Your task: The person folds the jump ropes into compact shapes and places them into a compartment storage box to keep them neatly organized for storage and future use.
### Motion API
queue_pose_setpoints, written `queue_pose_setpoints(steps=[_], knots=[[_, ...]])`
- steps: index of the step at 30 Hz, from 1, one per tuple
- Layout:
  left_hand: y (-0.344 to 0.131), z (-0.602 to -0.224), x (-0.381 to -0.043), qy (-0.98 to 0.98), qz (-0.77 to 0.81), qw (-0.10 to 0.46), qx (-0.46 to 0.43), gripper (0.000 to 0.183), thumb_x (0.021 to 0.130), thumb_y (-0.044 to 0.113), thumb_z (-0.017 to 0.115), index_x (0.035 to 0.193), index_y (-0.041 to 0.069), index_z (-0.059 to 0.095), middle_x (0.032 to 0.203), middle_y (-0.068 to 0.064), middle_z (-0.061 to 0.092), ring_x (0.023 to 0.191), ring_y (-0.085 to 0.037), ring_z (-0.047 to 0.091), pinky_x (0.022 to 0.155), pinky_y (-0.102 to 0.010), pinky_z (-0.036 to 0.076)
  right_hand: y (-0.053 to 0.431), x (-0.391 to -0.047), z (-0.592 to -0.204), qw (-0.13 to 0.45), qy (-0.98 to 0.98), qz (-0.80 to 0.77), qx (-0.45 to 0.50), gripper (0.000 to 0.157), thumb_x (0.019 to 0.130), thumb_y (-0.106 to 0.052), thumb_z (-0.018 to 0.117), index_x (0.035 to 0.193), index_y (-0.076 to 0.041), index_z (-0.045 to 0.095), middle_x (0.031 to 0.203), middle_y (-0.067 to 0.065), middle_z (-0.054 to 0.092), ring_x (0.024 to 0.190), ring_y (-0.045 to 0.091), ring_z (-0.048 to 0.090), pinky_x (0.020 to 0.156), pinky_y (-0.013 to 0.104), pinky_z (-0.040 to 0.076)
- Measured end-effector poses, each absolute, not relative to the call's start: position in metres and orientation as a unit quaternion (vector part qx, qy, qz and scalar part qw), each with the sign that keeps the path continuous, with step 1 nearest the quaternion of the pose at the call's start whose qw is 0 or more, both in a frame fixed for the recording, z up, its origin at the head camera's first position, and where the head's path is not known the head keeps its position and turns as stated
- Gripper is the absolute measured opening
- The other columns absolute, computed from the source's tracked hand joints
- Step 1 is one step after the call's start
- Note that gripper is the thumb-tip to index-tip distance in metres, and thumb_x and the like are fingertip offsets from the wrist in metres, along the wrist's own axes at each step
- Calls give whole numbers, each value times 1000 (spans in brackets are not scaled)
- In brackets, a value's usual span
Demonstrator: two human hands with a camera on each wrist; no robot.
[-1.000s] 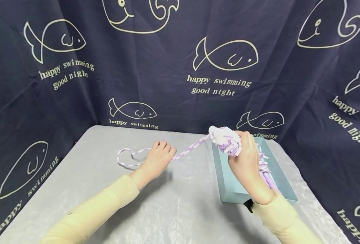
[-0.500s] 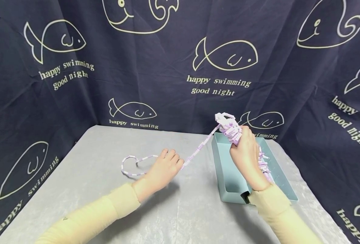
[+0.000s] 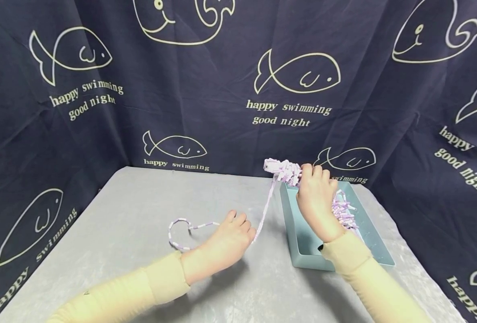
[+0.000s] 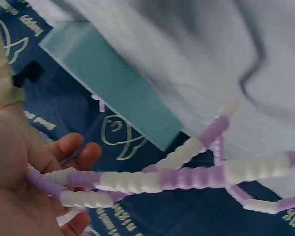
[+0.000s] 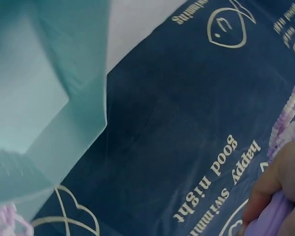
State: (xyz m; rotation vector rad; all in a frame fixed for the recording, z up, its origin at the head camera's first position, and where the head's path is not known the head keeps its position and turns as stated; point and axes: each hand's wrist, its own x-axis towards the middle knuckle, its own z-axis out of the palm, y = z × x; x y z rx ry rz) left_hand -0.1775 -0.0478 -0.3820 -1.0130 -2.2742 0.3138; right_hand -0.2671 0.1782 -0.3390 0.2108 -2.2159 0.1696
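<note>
My right hand grips the purple handle of a purple-and-white beaded jump rope, raised above the tray's left far corner. Ahead of that hand sticks out the rope's wound bundle. A length of beaded rope slants from the bundle down to my left hand, which holds it low over the table. In the left wrist view, several beaded strands run out from between the curled fingers. Left of that hand, the loose rope forms a loop.
A blue-green tray stands on the right of the grey-covered table. Inside it lies another bundled purple-and-white beaded rope, partly behind my right forearm. Dark blue fish-print cloth hangs at the back and sides.
My left hand has moved right and nearer, dragging the loop along. The bundle in my right hand rose, then came down and swung left; the strand now hangs steeper.
</note>
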Motion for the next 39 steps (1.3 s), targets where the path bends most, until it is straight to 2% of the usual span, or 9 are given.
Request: queue_pose_setpoints(steps=[3, 5, 9, 12, 17, 23, 28, 34, 39], knots=[[-45, -376, -172, -864, 134, 309, -375, 8, 78, 13, 60, 72, 18, 57, 71, 2, 55, 77, -18, 44, 80, -36, 33, 176, -271, -341, 453, -886, 28, 97, 33, 66, 9, 59, 97, 0, 51, 83, 23, 50, 77, 43, 47, 60, 53, 31], [-44, -372, -170, -862, 146, 316, -368, 8, 79, 16, 59, 71, 18, 58, 70, 2, 53, 76, -19, 42, 79, -36, 32, 176, -273, -344, 455, -884, 8, 105, 23, 73, 6, 55, 95, -1, 50, 81, 22, 49, 77, 43, 47, 61, 52, 31], [-42, -359, -168, -848, 141, 359, -363, 15, 81, 16, 54, 68, 19, 61, 66, 1, 50, 75, -20, 41, 78, -37, 32, 176, -274, -351, 455, -882, -28, 118, 8, 84, -1, 47, 91, -2, 49, 79, 22, 48, 77, 42, 46, 62, 52, 32], [-41, -348, -165, -834, 123, 394, -367, 20, 82, 14, 49, 66, 17, 61, 64, 0, 48, 74, -21, 41, 80, -39, 34, 174, -272, -358, 461, -876, -56, 132, 6, 86, -3, 44, 89, -3, 49, 78, 21, 48, 77, 40, 47, 63, 51, 33], [-38, -328, -164, -816, 116, 429, -369, 21, 82, 10, 46, 68, 15, 61, 67, -2, 51, 76, -22, 44, 80, -40, 35, 167, -269, -366, 480, -853, -100, 178, 13, 87, -4, 39, 89, -4, 51, 75, 18, 48, 73, 36, 48, 59, 48, 34], [-35, -309, -170, -805, 120, 470, -342, 15, 81, 10, 50, 68, 15, 56, 68, -1, 51, 76, -21, 46, 80, -38, 36, 159, -261, -375, 490, -813, -142, 281, 14, 88, -8, 38, 77, -7, 46, 69, 12, 44, 65, 31, 44, 56, 42, 33], [-39, -300, -178, -792, 122, 504, -322, 16, 82, 8, 49, 68, 15, 54, 69, -1, 53, 77, -20, 49, 82, -39, 38, 156, -251, -382, 458, -791, -175, 366, 16, 88, -12, 35, 77, -10, 46, 71, 9, 44, 65, 27, 43, 61, 41, 34], [-43, -292, -189, -781, 117, 528, -313, 16, 80, 5, 50, 67, 14, 50, 68, -1, 51, 76, -21, 48, 78, -39, 36, 151, -238, -382, 414, -772, -188, 444, 25, 90, -7, 27, 77, -11, 48, 75, 8, 47, 69, 26, 45, 67, 42, 36], [-47, -287, -197, -775, 104, 537, -315, 17, 85, 4, 45, 74, 12, 55, 73, -2, 53, 78, -23, 49, 78, -39, 36, 146, -226, -379, 394, -745, -163, 512, 26, 90, -8, 29, 72, -12, 48, 75, 5, 46, 70, 24, 43, 67, 40, 36]])
